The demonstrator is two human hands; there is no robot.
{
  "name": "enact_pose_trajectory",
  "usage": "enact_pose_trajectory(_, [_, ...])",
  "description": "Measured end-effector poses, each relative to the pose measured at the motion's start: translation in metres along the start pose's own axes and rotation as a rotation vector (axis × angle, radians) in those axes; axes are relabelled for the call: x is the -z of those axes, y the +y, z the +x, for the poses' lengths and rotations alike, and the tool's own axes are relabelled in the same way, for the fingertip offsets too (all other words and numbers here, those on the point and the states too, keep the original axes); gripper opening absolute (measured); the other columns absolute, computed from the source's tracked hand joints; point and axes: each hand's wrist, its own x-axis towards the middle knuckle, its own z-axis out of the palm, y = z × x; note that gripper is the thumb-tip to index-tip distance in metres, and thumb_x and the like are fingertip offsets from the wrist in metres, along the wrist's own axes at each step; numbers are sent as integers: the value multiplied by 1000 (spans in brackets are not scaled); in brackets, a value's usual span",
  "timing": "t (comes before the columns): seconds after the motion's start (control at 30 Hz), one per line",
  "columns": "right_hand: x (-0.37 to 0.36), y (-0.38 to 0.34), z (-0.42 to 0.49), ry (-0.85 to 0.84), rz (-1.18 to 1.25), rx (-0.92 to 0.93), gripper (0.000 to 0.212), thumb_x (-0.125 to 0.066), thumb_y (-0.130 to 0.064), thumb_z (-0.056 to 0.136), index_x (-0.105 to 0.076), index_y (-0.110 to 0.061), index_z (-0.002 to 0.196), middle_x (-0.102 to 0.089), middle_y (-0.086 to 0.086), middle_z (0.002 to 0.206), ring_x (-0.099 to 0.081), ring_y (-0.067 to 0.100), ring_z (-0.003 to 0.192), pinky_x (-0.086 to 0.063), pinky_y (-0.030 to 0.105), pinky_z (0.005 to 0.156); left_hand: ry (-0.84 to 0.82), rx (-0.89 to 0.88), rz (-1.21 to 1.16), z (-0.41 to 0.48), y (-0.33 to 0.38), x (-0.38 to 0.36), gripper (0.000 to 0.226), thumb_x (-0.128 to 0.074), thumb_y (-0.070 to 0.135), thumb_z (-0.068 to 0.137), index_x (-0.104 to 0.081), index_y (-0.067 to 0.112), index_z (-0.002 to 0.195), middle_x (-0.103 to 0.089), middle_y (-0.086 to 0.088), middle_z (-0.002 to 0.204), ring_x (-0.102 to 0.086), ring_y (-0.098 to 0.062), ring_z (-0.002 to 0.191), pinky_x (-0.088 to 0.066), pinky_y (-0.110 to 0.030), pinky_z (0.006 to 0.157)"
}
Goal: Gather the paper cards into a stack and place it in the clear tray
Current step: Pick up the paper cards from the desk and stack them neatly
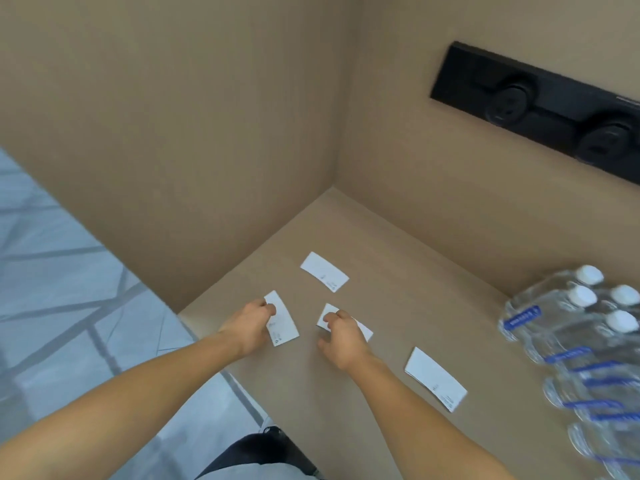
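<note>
Four paper cards on a cardboard surface, two under the hands

Four white paper cards lie spread on the brown cardboard surface (398,271), which meets tall cardboard walls at the back and the left. The left hand (251,325) pinches the left card (282,323) at its near-left edge, thumb on top, fingers curled narrow around it; the card lies flat or nearly so, its small printed marks toward the person. The right hand (341,337) rests on the middle card (329,315), thumb pressed on its left end, the other fingers covering the centre, so only the two ends of that card show. Whether the right hand has the card lifted or only pinned I cannot tell.

The far card (324,271) lies alone beyond both hands, well apart from them. The near-right card (435,378) lies beside the right forearm, untouched.

At the right edge of the surface stands a shrink-wrapped pack of water bottles (581,348) with white caps and blue labels, blurred. On the right wall a black socket strip (540,105) is mounted. Grey patterned floor (52,271) shows at the left.
</note>
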Motion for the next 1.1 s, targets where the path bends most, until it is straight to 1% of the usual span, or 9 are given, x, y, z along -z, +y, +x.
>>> enact_pose_trajectory(0.17, [-13,-33,18,-25,-36,62,35,-63,-23,90,-57,-6,120,-52,8,123,-57,26,108,-49,33,90,17,59,3,-8,-30,0,49,-59,11,89,-48,17,137,-47,-7,131,-51,-27,120,-49,-38,97])
enact_pose_trajectory(0.27, [-22,-48,26,-35,-59,56,31,-62,-24,91,-57,-4,114,-52,10,122,-57,28,108,-48,32,86,11,52,5,-5,-42,1,52,-56,7,90,-46,20,140,-47,-6,131,-48,-26,124,-48,-34,98])
enact_pose_trajectory(0.4, [-36,-61,33,-39,-69,20,43,-61,-30,92,-53,-4,125,-49,11,130,-52,29,119,-48,35,92,-2,32,10,7,-56,5,48,-57,7,90,-50,16,136,-48,-7,131,-46,-26,125,-46,-35,102])
enact_pose_trajectory(0.5, [-47,-70,37,-17,-46,-90,55,-62,-38,90,-47,-5,130,-43,10,134,-45,29,124,-47,36,95,-12,2,13,20,-62,10,43,-60,12,89,-53,16,131,-49,-6,128,-46,-26,125,-45,-36,101])
enact_pose_trajectory(0.6, [-56,-76,40,3,-39,-182,64,-67,-44,84,-45,-5,130,-40,8,133,-38,27,126,-43,34,101,-15,-42,9,34,-62,16,37,-62,14,89,-55,16,125,-49,-4,124,-47,-25,121,-45,-36,98])
enact_pose_trajectory(0.67, [-62,-79,42,19,-42,-201,67,-70,-45,79,-45,-7,129,-39,7,131,-36,27,125,-43,32,101,-17,-91,35,44,-63,20,34,-60,13,88,-54,16,122,-48,-3,122,-48,-25,118,-47,-37,95])
enact_pose_trajectory(0.8, [-71,-82,44,40,-83,-198,59,-68,-37,80,-45,-9,125,-38,6,129,-34,26,124,-42,29,98,-52,-237,57,59,-66,23,54,-49,3,86,-45,24,136,-45,1,133,-48,-26,120,-47,-42,98])
enact_pose_trajectory(0.9, [-77,-85,46,47,-70,-186,52,-65,-31,80,-46,-8,123,-39,8,129,-35,26,123,-42,29,97,-125,-307,138,66,-67,22,65,-49,0,83,-39,24,142,-36,5,143,-44,-25,124,-47,-41,100])
enact_pose_trajectory(1.1, [-77,-82,47,54,-27,-164,49,-67,-25,78,-48,-7,120,-38,8,128,-33,27,122,-44,31,97,-151,-349,256,72,-62,20,54,-54,0,79,-46,19,128,-40,1,128,-48,-24,115,-51,-41,89])
